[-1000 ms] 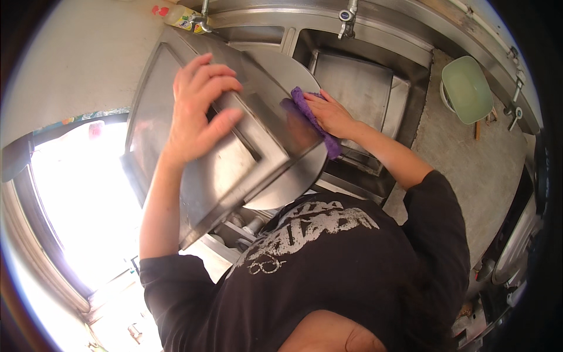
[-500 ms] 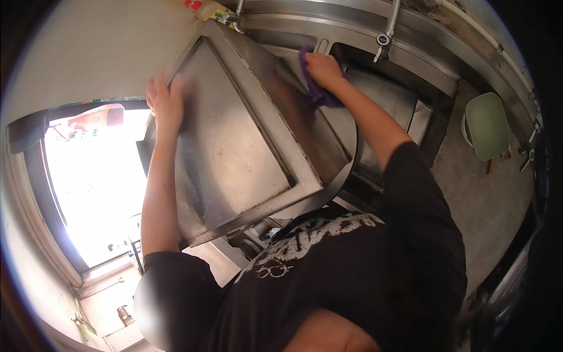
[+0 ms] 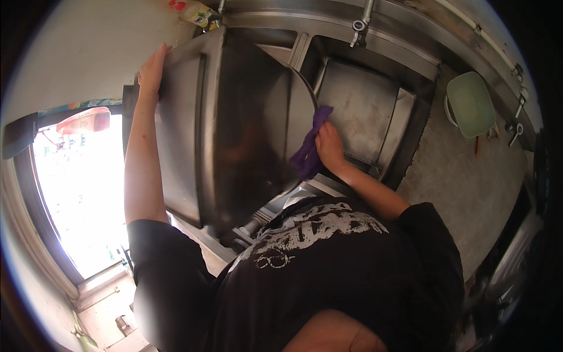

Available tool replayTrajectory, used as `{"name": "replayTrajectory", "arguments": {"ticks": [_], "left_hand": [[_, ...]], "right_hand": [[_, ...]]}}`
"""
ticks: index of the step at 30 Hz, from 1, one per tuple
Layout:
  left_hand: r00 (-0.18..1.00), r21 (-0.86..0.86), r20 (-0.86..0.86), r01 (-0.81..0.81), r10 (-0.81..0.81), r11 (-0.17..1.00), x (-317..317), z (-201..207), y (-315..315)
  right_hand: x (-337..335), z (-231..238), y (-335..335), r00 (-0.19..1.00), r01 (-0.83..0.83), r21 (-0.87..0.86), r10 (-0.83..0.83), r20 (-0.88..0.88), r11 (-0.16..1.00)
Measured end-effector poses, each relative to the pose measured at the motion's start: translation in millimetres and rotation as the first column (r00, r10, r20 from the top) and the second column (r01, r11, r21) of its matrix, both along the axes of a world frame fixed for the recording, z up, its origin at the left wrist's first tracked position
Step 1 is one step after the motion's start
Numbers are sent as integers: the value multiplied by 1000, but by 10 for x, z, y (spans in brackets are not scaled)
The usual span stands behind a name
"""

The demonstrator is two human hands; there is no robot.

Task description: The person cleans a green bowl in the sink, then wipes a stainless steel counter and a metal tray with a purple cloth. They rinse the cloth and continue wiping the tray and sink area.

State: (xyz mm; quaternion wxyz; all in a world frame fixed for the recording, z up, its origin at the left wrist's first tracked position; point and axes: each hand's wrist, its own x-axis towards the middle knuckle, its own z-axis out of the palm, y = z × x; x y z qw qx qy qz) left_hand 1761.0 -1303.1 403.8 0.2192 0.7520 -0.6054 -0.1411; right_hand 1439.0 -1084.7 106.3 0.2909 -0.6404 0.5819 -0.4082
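Note:
A large, boxy stainless-steel piece (image 3: pixel 246 111) with a flat recessed panel is tilted over the left part of the sink unit. Its far left edge is in my left hand (image 3: pixel 152 69), with the fingers partly hidden behind that edge. My right hand (image 3: pixel 330 146) is closed on a bunched purple cloth (image 3: pixel 309 154) beside the right rim of the steel piece. Part of the cloth lies against that rim. To the right of my hand, a flat steel panel (image 3: pixel 363 111) lies in the dark sink basin.
A tap (image 3: pixel 359 28) hangs over the sink's back edge. At the back left stands a bottle with a red cap (image 3: pixel 196 13). A pale green plastic tub (image 3: pixel 471 104) rests on the grey counter (image 3: pixel 451 170) at right. A bright window (image 3: pixel 82 188) is on the left.
The steel piece has turned, showing more of its right side. My right hand has brought the cloth from the far side down toward me, while my left hand has shifted farther up its edge.

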Motion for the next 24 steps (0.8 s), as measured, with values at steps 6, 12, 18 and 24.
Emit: {"name": "replayTrajectory", "arguments": {"ticks": [6, 12, 18, 24], "left_hand": [[900, -61, 215, 400, -379, 915, -323, 130, 194], [676, -30, 342, 702, -653, 711, -949, 237, 832], [589, 41, 302, 778, -750, 627, -1419, 313, 1147], [570, 38, 270, 799, -776, 600, -1534, 306, 1108]], "right_hand": [[-219, 2, 134, 846, -132, 251, -24, 533, 959], [-313, 278, -387, 888, -378, -149, 403, 223, 914], [28, 164, -1075, 723, -563, -276, 303, -621, 779], [638, 286, -2271, 752, -363, -139, 202, -627, 921]]}}
